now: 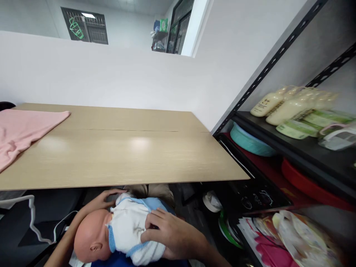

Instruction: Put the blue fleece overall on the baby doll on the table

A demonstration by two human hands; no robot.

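Note:
A baby doll (93,235) lies front-down across my lap, its bald head to the left and its face turned out of sight. It wears a white terry top (129,217) with light blue trim. My left forearm runs beside the doll's head, and my left hand (107,198) curves round the sleeve on its far side, thumb and fingers on either side of it. Over the doll's lower back lies my right hand (171,233), fingers bent against the cloth and gripping the body. The doll's legs are mostly hidden by this hand.
A wooden table (133,159) stands just beyond the doll, with a pink cloth (25,129) at its left. To the right, a black shelf (292,139) holds bottles, a teal basin (250,141) and a red basin (311,181). A white curved tube (33,218) is at left.

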